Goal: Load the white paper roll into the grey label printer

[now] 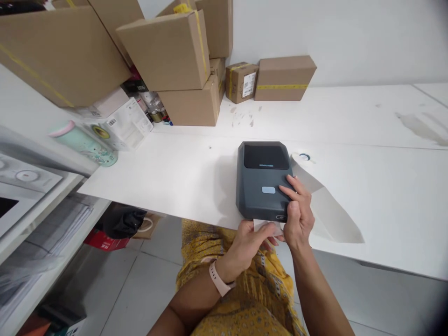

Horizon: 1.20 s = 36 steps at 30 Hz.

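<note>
A dark grey-blue label printer (pixel 261 179) sits at the front edge of the white table, with a light blue button on its top. A piece of white label paper (pixel 259 224) sticks out from its front slot. My left hand (pixel 250 240) pinches this paper just below the printer, the thumb lying over it. Wrapped round the printer's front right corner is my right hand (pixel 299 210), its fingers on top near the button and its thumb along the side. The fingertips under the paper are partly hidden.
Cardboard boxes (pixel 189 105) are stacked at the back left, and a smaller box (pixel 285 79) stands against the wall. A mint tumbler (pixel 86 144) leans at the left. Right of the printer lies white backing paper (pixel 329 214) with a small roll (pixel 304 157).
</note>
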{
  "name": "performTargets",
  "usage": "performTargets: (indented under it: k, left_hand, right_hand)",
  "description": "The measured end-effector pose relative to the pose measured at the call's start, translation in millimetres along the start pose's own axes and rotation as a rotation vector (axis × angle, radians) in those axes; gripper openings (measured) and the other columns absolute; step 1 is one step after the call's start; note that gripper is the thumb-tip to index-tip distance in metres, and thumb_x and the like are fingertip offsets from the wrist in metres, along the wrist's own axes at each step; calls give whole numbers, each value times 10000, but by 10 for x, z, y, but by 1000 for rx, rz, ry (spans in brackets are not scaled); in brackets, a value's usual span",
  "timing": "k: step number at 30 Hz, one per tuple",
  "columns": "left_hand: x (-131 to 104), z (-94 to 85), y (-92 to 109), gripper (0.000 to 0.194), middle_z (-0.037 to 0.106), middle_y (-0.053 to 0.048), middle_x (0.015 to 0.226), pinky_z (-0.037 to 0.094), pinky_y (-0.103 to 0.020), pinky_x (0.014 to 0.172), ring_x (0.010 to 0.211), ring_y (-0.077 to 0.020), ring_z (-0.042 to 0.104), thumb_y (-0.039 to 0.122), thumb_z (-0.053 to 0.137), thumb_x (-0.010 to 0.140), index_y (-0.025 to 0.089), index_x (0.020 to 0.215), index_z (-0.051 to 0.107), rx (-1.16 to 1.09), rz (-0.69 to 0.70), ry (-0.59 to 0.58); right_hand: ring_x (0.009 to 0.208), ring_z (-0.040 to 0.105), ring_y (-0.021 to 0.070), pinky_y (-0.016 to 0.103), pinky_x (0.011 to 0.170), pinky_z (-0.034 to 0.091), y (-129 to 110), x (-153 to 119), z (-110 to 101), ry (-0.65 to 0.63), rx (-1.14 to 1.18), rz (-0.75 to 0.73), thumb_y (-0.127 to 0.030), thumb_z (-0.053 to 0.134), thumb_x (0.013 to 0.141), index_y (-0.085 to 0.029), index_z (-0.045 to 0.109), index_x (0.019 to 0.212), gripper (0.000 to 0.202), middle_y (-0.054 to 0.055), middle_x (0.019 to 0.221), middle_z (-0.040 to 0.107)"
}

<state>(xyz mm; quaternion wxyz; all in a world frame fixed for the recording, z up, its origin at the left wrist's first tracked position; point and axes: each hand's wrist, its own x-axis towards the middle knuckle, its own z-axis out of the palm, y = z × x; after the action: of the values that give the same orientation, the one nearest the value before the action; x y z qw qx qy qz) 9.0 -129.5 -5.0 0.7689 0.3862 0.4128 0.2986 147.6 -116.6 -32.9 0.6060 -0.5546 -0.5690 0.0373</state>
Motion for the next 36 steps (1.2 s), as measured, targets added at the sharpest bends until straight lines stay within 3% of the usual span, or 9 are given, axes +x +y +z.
performTargets:
  k: [4,8,14,19,21,24,26,30,36]
  left_hand:
    - [55,28,-151,511,705,-83,677,484,-253,595,630,-157,618,632,673,800,131,704,708,69,121,54]
    - [85,-79,-290,522,677,-53,649,466,-266,624,609,-147,585,608,600,893,142,673,683,350,284,118]
    - [-22,-257,-334,541,633,-16,632,446,-258,626,611,-140,579,549,468,1002,160,663,632,452,403,132]
    - [-26,-418,-238,440,623,-24,733,495,-284,752,759,-166,613,430,435,1028,199,679,571,274,721,504]
    - [35,-439,-148,344,685,-67,965,517,-320,878,966,-198,645,420,446,1028,201,861,652,242,810,623]
    - [106,-411,-24,375,577,-106,1439,439,-395,1124,1334,-232,535,422,431,1048,232,1316,610,315,805,544]
    - [109,-375,27,444,490,-92,1556,346,-414,1224,1442,-229,449,423,400,1065,252,1454,526,384,791,435]
    - [70,-309,131,488,453,-80,1602,295,-388,1269,1500,-222,393,431,361,1078,247,1510,490,408,809,351]
    - [380,-298,512,502,527,-83,1553,353,-405,1244,1471,-240,458,486,366,1066,245,1485,499,199,913,323]
  right_hand:
    - [1456,459,297,650,1207,276,-4,9,-28,-5,-25,-14,-285,332,1059,-234,693,1200,391,87,1440,619]
    - [1385,530,286,632,1209,255,-81,111,-95,-20,-142,-47,-276,362,1049,-248,721,1113,365,67,1348,680]
    - [1484,400,304,602,1232,136,-301,308,-180,-125,-418,-283,-276,408,1045,-281,756,992,352,2,1443,633]
    - [1467,440,302,591,1233,121,-346,374,-151,-220,-536,-369,-262,496,1021,-261,695,934,217,-20,1361,701]
    - [1451,466,298,602,1235,115,-305,374,-140,-259,-492,-347,-277,521,1013,-271,681,912,189,-27,1310,729]
    - [1464,451,298,627,1241,107,-211,302,-158,-278,-389,-259,-316,515,1018,-286,699,1001,187,-1,1341,711]
    - [1489,413,300,620,1227,205,-151,206,-184,-257,-269,-169,-347,472,1034,-285,702,1120,253,39,1467,619]
    - [1516,378,295,556,1177,379,-113,65,-217,-151,1,29,-415,369,1062,-280,597,1380,414,78,1641,404]
    - [1581,235,274,552,1270,246,-263,555,-162,-58,75,-75,-565,278,1061,-349,392,1563,558,19,1693,294]
